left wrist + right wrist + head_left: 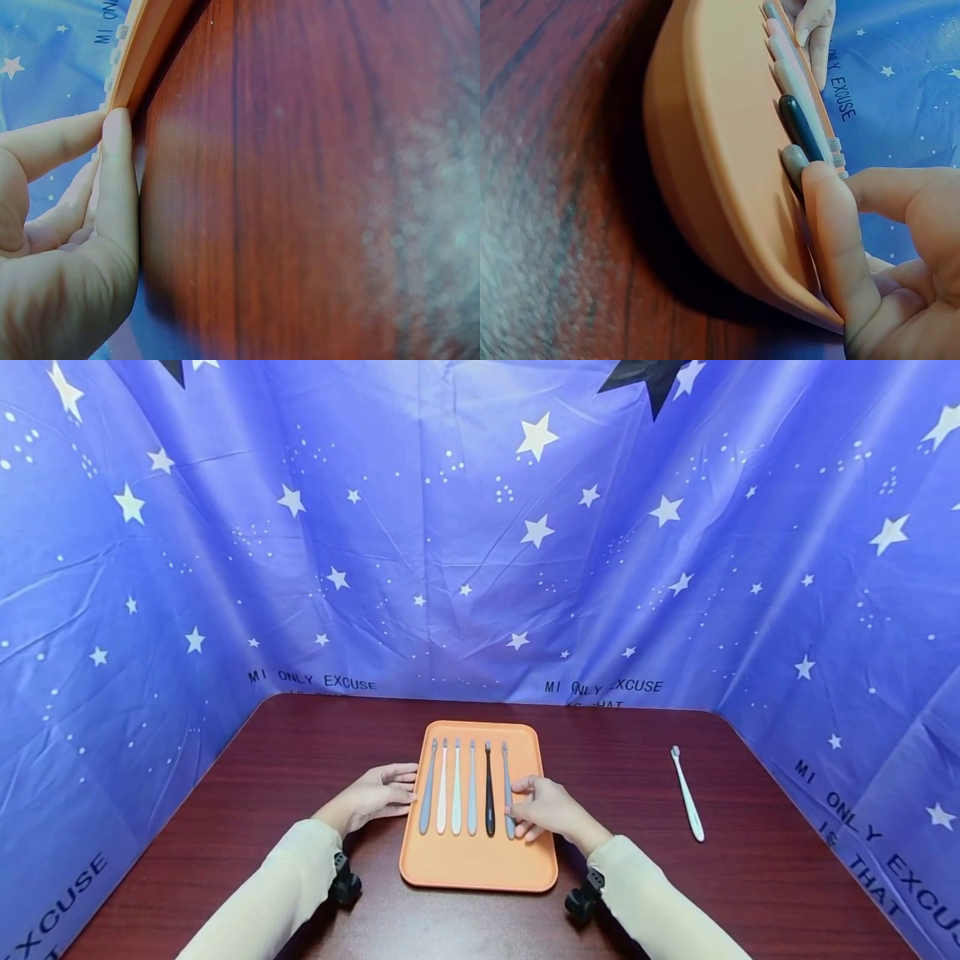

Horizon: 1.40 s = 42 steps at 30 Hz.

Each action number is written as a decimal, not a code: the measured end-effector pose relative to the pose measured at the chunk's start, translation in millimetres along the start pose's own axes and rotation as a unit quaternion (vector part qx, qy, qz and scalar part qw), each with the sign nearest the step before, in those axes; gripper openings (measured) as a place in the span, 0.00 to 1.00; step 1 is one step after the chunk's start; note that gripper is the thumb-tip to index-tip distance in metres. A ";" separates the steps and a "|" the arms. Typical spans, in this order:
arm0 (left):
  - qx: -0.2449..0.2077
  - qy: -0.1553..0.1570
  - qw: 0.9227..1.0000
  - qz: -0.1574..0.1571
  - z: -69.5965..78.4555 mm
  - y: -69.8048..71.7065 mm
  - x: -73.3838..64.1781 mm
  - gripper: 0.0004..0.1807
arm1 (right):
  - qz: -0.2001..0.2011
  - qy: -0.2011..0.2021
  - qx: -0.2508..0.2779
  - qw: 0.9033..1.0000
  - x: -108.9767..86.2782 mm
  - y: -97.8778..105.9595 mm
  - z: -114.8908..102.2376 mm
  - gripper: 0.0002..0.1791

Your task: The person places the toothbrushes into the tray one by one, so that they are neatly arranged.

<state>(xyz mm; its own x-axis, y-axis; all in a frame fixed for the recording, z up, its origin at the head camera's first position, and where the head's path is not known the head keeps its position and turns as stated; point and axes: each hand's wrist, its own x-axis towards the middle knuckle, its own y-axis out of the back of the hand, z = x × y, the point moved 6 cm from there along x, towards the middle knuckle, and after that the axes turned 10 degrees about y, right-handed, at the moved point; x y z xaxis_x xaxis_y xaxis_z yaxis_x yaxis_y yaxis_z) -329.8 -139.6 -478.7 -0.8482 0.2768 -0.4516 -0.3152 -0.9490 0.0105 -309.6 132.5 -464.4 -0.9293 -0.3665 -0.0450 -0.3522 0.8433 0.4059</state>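
An orange tray (480, 870) lies on the table, bearing a row of toothbrushes side by side, heads toward the back. At the row's right end is a grey toothbrush (506, 772); my right hand (551, 810) pinches its handle between thumb and fingers. The handle's rounded end (793, 156) shows beside the thumb in the right wrist view. A black toothbrush (490, 793) lies just left of it. My left hand (375, 795) rests against the tray's left rim, fingers extended; its thumb (118, 172) lies along the tray's outer side in the left wrist view.
Farther left in the row lie a mint toothbrush (457, 793), a pink toothbrush (442, 793) and another grey toothbrush (428, 793). A white toothbrush (687, 793) lies alone on the dark wooden table (615, 752) to the right. A blue star-printed curtain (465, 527) surrounds the table's back and sides.
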 end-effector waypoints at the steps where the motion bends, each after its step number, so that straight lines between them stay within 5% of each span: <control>1: 0.000 -0.001 1.000 0.001 0.0 -0.1 -0.2 0.34 | 0.000 -0.001 -0.001 1.000 0.0 0.1 0.3 0.27; 20: 0.004 -0.002 1.000 -0.005 1.0 -0.5 -3.0 0.35 | -0.007 0.003 0.008 1.000 0.6 2.7 1.0 0.29; 42: 0.000 -0.002 1.000 0.001 0.7 -0.3 -1.9 0.34 | 0.019 -0.001 -0.020 1.000 -19.9 40.4 -5.6 0.27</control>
<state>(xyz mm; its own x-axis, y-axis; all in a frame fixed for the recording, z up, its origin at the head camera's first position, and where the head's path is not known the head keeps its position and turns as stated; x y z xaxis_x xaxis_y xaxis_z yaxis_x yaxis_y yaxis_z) -328.4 -139.8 -477.1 -0.8508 0.2755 -0.4475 -0.3133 -0.9496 0.0109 -304.7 171.6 -442.0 -0.9420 -0.3343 -0.0301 -0.3123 0.8398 0.4440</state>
